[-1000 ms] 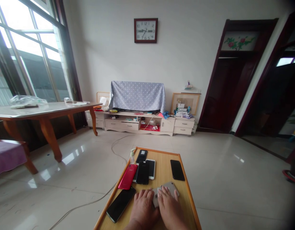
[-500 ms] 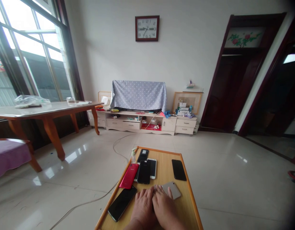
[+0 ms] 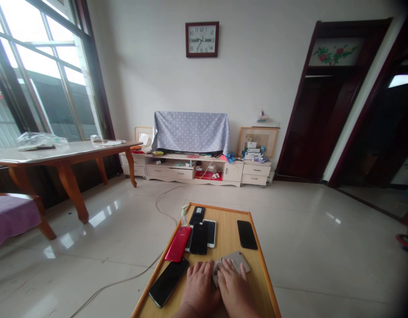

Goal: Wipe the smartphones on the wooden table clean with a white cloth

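A silver smartphone (image 3: 243, 259) lies back up on the small wooden table, partly hidden beneath both hands. My left hand (image 3: 200, 282) is closed at its near left end, fingers together; their exact contact with the phone is hidden. With its fingers close together, my right hand (image 3: 233, 282) presses a pale, crumpled wipe (image 3: 215, 274) against the phone's back. Just left of my left hand lies a black smartphone (image 3: 169, 282). Beyond the hands, a red smartphone (image 3: 178, 244) sits beside another black smartphone (image 3: 198, 238), which overlaps a white smartphone (image 3: 211, 233).
The small table (image 3: 227, 221) has a raised orange rim. A dark phone (image 3: 247, 235) lies along its right side. At the far left corner stand a pump bottle (image 3: 184, 217) and another black phone (image 3: 197, 214). A cable (image 3: 124, 279) runs across the floor at left.
My right hand has slid slightly right over the silver phone, and more of the pale wipe shows between the hands. My left hand has stayed nearly in place.
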Tool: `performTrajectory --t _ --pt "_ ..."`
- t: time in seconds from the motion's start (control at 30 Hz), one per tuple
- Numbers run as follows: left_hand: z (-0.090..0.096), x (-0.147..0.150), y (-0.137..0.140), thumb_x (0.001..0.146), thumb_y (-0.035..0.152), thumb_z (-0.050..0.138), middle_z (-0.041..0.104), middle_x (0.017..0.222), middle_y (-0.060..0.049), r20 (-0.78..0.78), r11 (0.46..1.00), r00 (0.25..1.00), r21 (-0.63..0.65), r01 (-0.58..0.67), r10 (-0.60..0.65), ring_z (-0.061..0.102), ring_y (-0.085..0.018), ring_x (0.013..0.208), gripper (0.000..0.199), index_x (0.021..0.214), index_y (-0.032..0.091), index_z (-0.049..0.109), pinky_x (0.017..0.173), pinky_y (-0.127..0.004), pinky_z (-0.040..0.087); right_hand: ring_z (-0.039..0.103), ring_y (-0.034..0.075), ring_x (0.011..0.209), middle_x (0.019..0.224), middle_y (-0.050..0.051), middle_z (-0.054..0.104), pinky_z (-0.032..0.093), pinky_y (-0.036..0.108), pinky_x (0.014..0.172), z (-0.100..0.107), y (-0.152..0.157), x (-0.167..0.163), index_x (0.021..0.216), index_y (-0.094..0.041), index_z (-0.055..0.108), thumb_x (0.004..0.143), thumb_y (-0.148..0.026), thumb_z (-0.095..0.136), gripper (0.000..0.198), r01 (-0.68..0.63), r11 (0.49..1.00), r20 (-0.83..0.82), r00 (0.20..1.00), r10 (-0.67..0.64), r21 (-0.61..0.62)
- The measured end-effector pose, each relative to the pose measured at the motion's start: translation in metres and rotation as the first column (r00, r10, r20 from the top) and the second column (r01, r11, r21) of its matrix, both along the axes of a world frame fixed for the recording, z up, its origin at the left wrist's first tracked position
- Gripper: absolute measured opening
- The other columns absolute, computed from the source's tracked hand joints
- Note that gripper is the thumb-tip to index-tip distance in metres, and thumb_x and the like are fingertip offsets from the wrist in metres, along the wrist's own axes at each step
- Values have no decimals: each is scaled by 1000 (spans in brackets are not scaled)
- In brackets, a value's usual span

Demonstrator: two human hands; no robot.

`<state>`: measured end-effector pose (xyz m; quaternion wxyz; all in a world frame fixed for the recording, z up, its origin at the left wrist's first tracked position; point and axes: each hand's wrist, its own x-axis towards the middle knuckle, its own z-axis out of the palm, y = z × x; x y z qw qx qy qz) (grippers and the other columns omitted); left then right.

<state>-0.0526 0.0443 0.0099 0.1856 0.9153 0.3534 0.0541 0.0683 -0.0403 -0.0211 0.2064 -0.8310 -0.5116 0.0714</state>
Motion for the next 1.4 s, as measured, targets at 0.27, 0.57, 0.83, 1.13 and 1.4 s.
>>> performTrajectory --t 0.27,0.57,0.83,1.13,1.4 --pt "-17 3 7 77 46 52 61 134 -6 83 1000 997 13 -1 0 48 -27 125 62 135 26 53 108 -40 29 39 30 143 150 9 47 19 56 120 -15 -1 15 139 -23 59 103 -41 28 51 85 996 71 994 -84 -9" --pt "-26 9 12 78 48 53 60 138 -5 80 999 996 20 25 -26 48 -27 127 64 138 27 51 108 -38 30 42 27 141 148 4 51 15 56 122 -7 -11 34 140 -30 57 104 -42 31 46 -79 995 68 995 75 65" --pt "-31 22 19 78 42 54 59 139 -4 22 999 999 9 47 -48 48 -24 128 64 140 28 49 108 -34 31 43 28 140 148 6 51 18 55 122 -12 7 25 141 -27 57 102 -41 36 45 -105 990 -19 994 107 91" --pt "-24 35 13 76 47 57 60 138 -9 -28 997 999 62 48 -46 49 -29 128 68 140 24 50 107 -37 34 41 26 142 147 8 53 8 52 123 0 1 73 138 -25 60 104 -38 31 46 67 991 -2 998 -67 114" --pt "-22 38 10 77 32 51 60 138 -6 -88 997 995 67 50 -44 52 -24 125 63 140 23 50 104 -35 36 44 28 140 148 8 51 24 49 121 -12 -2 38 142 -23 55 101 -38 42 46 -210 971 -87 972 220 112"
